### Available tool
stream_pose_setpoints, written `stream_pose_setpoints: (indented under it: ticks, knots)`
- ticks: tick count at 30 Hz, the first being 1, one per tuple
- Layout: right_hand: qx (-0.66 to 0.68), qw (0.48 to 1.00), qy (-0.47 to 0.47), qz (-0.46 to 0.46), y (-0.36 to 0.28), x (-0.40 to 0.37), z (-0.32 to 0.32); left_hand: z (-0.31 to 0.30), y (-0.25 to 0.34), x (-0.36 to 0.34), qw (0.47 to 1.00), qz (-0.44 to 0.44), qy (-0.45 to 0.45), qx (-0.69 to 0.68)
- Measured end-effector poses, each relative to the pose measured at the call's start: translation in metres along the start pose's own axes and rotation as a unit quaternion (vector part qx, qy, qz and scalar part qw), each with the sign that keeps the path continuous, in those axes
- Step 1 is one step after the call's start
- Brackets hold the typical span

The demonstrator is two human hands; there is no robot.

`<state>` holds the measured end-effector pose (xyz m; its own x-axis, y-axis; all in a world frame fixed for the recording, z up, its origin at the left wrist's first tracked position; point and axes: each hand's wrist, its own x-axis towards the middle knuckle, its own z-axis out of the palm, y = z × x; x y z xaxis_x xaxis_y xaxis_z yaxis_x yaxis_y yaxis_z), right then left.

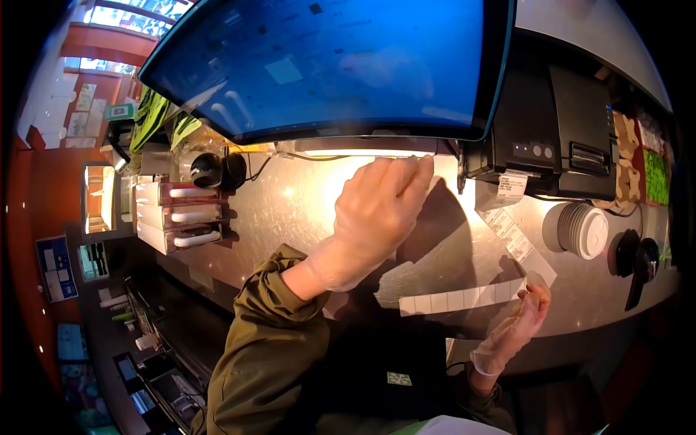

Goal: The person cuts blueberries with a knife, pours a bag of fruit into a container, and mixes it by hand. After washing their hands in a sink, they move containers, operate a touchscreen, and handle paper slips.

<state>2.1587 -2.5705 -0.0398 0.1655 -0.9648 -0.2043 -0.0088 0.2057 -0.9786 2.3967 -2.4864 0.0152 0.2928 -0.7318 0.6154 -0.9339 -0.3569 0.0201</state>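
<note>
My left hand (380, 217), in a thin see-through glove, is raised in front of the monitor's lower edge. Its fingers are curled together, and whatever they may hold is hidden. Lower right, my right hand (527, 312), gloved as well, pinches a strip of printed labels (511, 235) at a bend. One end of this strip runs up to the label printer (551, 138); a pale stretch of it extends leftward over the metal counter (283, 225). Above my left hand leans the large blue touchscreen monitor (333, 65).
A lidded paper cup (583, 230) stands right of the strip, beside a black object (638, 257) I cannot identify. Boxes with white handles (192, 216) are stacked on the left near a round black device (206, 170). Cables run behind the monitor.
</note>
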Motion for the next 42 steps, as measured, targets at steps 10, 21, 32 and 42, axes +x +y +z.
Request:
stream_pose_setpoints:
  ticks: [10,21,32,42]
  knots:
    - [0.038,0.994,0.091,-0.055,-0.056,-0.009,-0.024,-0.052,-0.017,0.0,0.999,-0.029,0.019,-0.03]
    - [0.036,0.97,0.222,-0.088,-0.122,0.02,-0.188,-0.043,0.185,0.01,0.964,-0.024,-0.11,-0.24]
    - [-0.012,0.903,0.379,-0.203,-0.183,0.049,-0.585,0.014,0.551,0.107,0.887,0.072,-0.175,-0.421]
    - [-0.16,0.689,0.64,-0.299,-0.289,0.142,-0.939,0.087,0.962,0.313,0.768,0.218,-0.074,-0.597]
